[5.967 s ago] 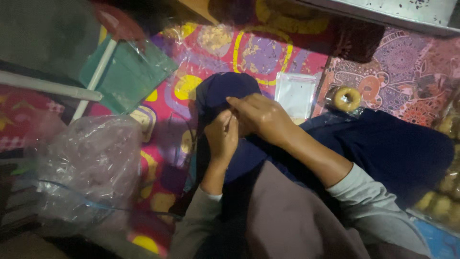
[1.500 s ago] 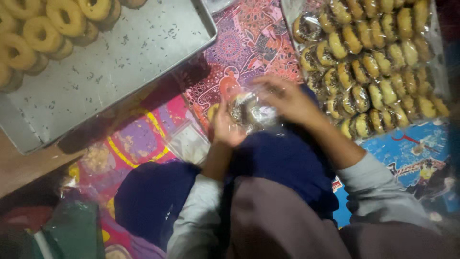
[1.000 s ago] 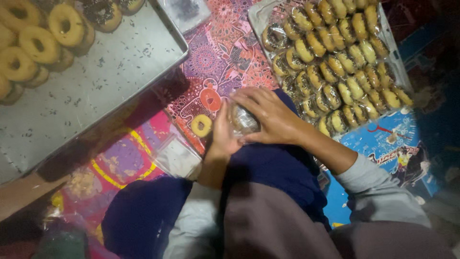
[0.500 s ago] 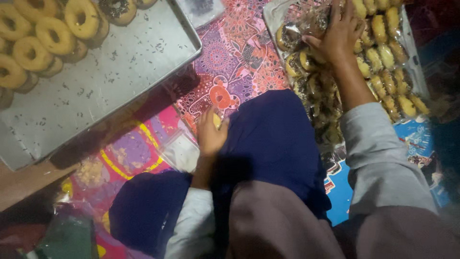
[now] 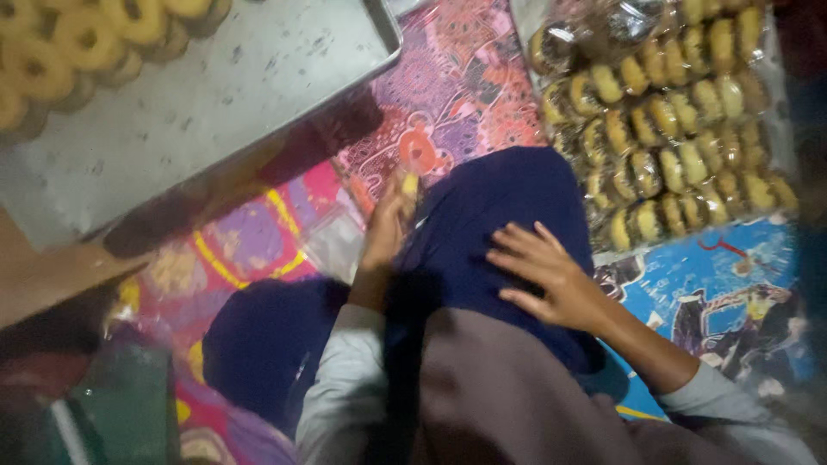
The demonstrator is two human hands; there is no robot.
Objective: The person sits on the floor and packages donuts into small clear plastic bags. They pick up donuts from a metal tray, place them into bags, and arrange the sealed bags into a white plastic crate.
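Note:
My left hand point(image 5: 388, 226) reaches past my dark blue clothed knee point(image 5: 491, 215) and touches a small yellow doughnut point(image 5: 408, 183) on the patterned mat; whether it grips the doughnut is unclear. My right hand point(image 5: 544, 277) lies flat on the blue cloth of my lap, fingers spread, holding nothing. Rows of wrapped doughnuts point(image 5: 672, 146) in clear plastic lie at the upper right, a short way beyond my right hand. An empty clear plastic bag point(image 5: 334, 244) lies just left of my left wrist.
A large metal tray point(image 5: 215, 103) sits at the upper left with several unwrapped doughnuts point(image 5: 60, 52) along its far edge. A colourful patterned mat point(image 5: 448, 95) covers the floor. A green object point(image 5: 112, 413) is at the lower left.
My right hand has come back from the rows of wrapped doughnuts and settled on my lap. The wrapped doughnut it held earlier is gone from it. My left hand stays by the mat.

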